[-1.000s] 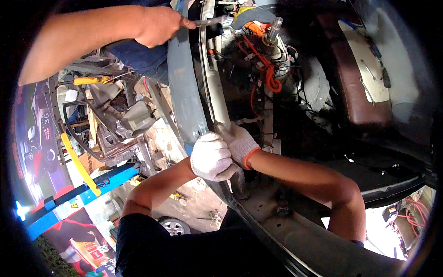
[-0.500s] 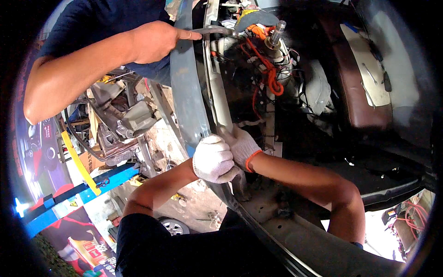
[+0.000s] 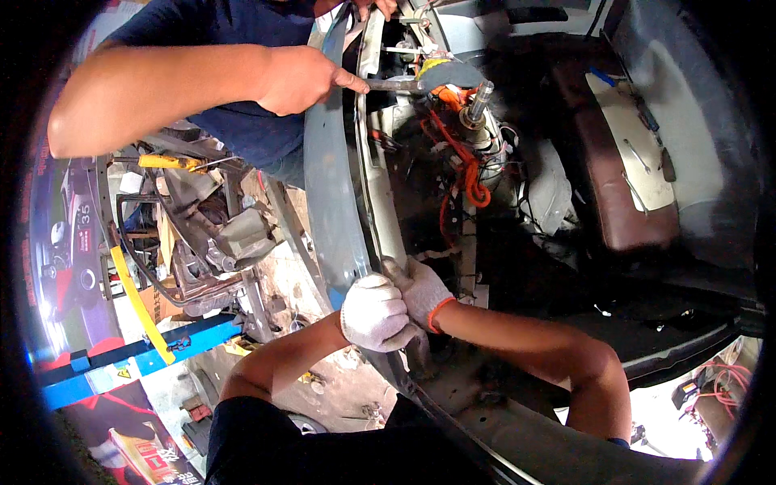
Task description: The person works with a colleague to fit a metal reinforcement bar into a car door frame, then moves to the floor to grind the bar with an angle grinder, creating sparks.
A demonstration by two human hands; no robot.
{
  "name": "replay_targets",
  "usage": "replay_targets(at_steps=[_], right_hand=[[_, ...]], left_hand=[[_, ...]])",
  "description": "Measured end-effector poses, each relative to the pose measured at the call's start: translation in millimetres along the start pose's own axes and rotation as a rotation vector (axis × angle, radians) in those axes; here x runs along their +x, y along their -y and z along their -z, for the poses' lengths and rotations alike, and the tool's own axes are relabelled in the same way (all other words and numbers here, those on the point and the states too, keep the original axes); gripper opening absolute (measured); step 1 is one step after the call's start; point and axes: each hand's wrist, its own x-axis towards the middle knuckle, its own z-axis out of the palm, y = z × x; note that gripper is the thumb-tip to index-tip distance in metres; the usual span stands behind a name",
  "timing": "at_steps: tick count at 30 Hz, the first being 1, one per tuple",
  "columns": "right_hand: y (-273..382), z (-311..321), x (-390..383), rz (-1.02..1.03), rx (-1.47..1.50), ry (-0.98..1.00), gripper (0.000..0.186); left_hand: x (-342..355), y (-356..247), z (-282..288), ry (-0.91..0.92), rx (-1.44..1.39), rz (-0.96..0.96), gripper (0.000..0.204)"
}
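My left hand [image 3: 376,314], in a white knit glove, is closed around the edge of a vehicle body frame. Pressed up beside it, my right hand [image 3: 423,296], in a similar glove with an orange cuff, is wrapped on the same edge. A pale metal rail [image 3: 376,194] and a curved grey body panel [image 3: 330,190] run up from my hands. Just below them a bent grey metal piece [image 3: 419,356] shows; my fingers hide how it joins the frame. Further up, a co-worker's bare hand [image 3: 303,79] extends a finger to the end of a grey bar [image 3: 392,85].
Inside the vehicle stand a bare steering shaft [image 3: 480,105], an orange cable [image 3: 473,182] and a brown seat [image 3: 598,162] with wrenches on a cream sheet [image 3: 618,125]. Dismantled parts [image 3: 214,234] fill the left, near a yellow bar [image 3: 141,299] and blue beam [image 3: 145,368].
The view has shifted, so the steering shaft and cable appear lower. The co-worker's pointing hand appears slightly lower and further right, and other fingers show at the top. My hands keep their hold.
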Motion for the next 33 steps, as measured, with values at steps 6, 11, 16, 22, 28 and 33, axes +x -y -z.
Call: replay_targets(at_steps=[6,11,16,22,28,33], right_hand=[[-1,1,3,0.019,-0.044,0.024,0.056],[-7,0,2,0.064,0.011,-0.002,0.061],[1,2,-3,0.077,-0.028,-0.017,0.068],[-13,-4,7,0.035,0.035,-0.019,0.052],[-13,-6,7,0.102,0.077,-0.036,0.067],[-4,-1,3,0.005,0.026,0.002,0.050]], left_hand=[[-3,1,-2,0.005,0.002,0.000,0.019],[0,0,2,0.048,0.011,0.014,0.020],[-2,-1,2,0.084,0.035,0.036,0.021],[-3,1,-2,0.022,0.028,0.018,0.021],[-1,1,-2,-0.015,0.012,0.006,0.020],[-4,0,-2,0.012,0.025,0.006,0.020]])
